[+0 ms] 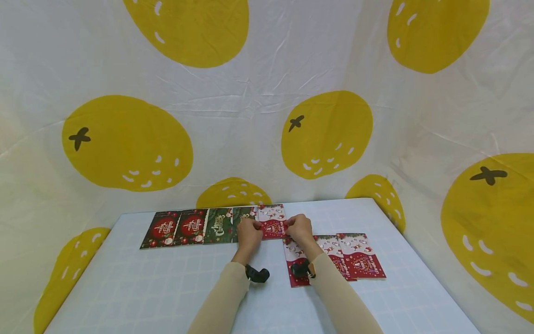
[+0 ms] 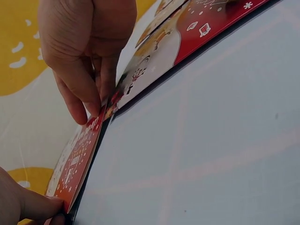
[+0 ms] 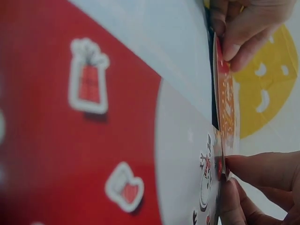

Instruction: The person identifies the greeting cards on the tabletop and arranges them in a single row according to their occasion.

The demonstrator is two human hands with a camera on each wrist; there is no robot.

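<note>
A red-and-white Christmas card [image 1: 272,214] lies at the right end of a row at the back of the table, with a hand at each side edge. My left hand [image 1: 249,232] pinches its left edge between thumb and fingers, over part of a green card [image 1: 243,214]. On the opposite edge, my right hand [image 1: 299,228] pinches the card's near corner; the right wrist view shows thumb and fingers [image 3: 262,171] at that corner. In the left wrist view the near edge of the held card [image 2: 84,154] looks slightly lifted off the tabletop.
Left of the held card, the row continues with another green card [image 1: 219,225] and two dark red cards [image 1: 193,226]. More red-and-white cards [image 1: 362,255] lie overlapped at the right, partly under my right forearm. A fruit-print cloth [image 1: 250,139] hangs behind the pale table [image 1: 125,287].
</note>
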